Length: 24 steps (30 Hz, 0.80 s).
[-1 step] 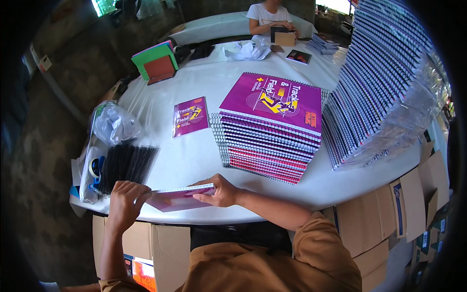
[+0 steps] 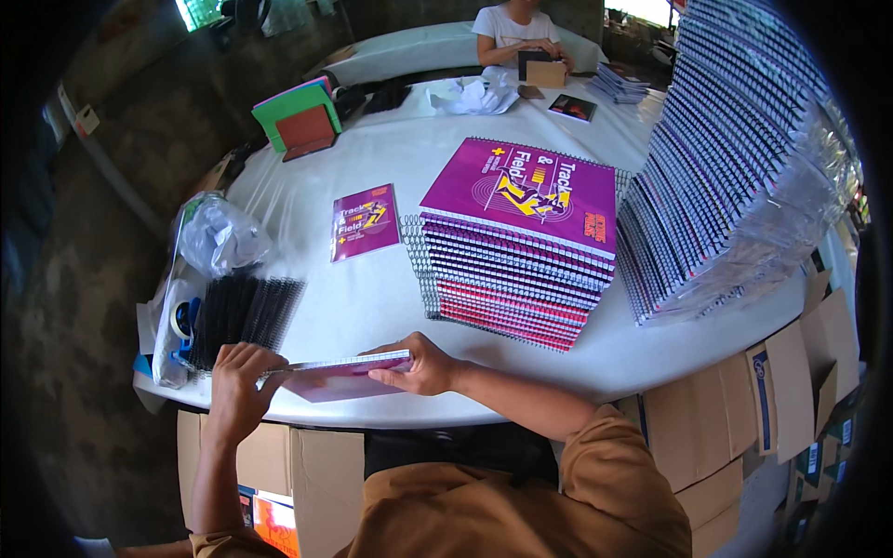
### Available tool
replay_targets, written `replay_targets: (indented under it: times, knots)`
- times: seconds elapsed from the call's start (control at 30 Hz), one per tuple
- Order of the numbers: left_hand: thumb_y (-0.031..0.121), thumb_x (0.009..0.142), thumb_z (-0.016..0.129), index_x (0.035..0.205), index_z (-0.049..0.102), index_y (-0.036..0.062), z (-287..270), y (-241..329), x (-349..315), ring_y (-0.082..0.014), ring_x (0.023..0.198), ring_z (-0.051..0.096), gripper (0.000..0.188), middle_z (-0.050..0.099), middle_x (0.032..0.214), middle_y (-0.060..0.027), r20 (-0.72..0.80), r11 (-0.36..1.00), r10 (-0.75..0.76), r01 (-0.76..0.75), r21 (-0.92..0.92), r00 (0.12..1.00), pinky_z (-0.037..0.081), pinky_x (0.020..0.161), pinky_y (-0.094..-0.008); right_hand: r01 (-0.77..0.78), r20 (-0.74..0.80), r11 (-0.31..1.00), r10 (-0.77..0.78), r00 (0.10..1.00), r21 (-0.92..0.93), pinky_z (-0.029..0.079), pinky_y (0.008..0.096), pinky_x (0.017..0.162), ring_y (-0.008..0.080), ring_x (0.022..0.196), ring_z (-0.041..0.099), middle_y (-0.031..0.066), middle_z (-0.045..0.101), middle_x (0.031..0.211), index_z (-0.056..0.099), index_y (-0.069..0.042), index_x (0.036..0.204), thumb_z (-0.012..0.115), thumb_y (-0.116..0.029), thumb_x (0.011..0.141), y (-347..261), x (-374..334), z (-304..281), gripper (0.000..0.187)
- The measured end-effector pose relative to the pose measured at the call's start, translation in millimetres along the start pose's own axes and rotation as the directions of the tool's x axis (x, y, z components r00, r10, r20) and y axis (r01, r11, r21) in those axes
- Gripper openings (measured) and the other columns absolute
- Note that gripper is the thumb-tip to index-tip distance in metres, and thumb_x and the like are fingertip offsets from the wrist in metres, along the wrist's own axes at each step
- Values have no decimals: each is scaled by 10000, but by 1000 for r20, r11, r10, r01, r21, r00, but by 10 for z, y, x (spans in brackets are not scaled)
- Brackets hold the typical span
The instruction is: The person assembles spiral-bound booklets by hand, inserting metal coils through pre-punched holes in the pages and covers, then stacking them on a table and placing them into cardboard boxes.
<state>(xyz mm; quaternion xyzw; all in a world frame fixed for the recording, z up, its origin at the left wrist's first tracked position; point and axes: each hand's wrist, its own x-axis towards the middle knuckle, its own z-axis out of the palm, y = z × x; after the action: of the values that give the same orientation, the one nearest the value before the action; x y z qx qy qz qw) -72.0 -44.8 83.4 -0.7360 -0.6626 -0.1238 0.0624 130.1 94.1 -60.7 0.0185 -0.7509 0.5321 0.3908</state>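
Close to the table's near edge I hold a purple-covered notebook, tilted with its white page edges facing up. My left hand is closed on its left end, thumb against the edge. My right hand grips the other end, thumb on the near cover and fingers behind, partly hidden. Black wire binding coils lie just beyond my left hand. Past my right hand rises a stack of purple spiral notebooks. A single purple cover or booklet lies flat left of that stack.
A tall leaning stack of spiral notebooks stands on the right. At the left sit a plastic bag and a blue tape dispenser. Cardboard boxes line the near right edge. Across the table, a person handles a small box.
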Motion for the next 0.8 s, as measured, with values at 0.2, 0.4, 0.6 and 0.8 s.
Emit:
replay_targets:
  times: [0.2, 0.4, 0.6, 0.8]
  knots:
    - [262, 625, 787, 1178, 491, 33, 279, -31, -93, -367, 1279, 295, 667, 376, 1347, -199, -373, 944, -18, 139, 299, 928, 270, 992, -487, 102, -34, 984, -108, 994, -145, 507, 292, 783, 264, 862, 662, 155, 651, 1028, 605, -86, 1163, 598, 74, 715, 58, -4, 85, 476]
    - [749, 727, 451, 1418, 186, 59, 1449, -138, -676, -493, 1340, -2, 1012, 27, 1447, -318, -116, 855, 381, -302, 421, 917, -95, 1018, -621, 107, -93, 973, -128, 987, -203, 537, 273, 726, 204, 815, 672, 151, 659, 1008, 609, -47, 1135, 612, 82, 742, 7, -2, 59, 413]
    - [748, 788, 308, 1411, 94, -45, 1111, -403, -117, -479, 1343, -52, 1031, -11, 1450, -317, -697, 980, 62, 87, 177, 714, -118, 1012, -611, 243, 36, 935, -242, 970, -257, 533, 309, 785, 260, 927, 652, 155, 643, 1053, 602, -20, 1129, 584, 103, 731, -25, -55, 155, 417]
    - [668, 854, 276, 1371, 251, -63, 1117, -275, -106, -501, 1324, 44, 896, 47, 1451, -302, -775, 953, 255, -16, 302, 579, -20, 1003, -664, 213, 71, 958, -202, 977, -194, 507, 312, 851, 280, 979, 627, 150, 593, 1161, 560, -64, 1208, 496, 136, 574, 62, -101, 112, 668]
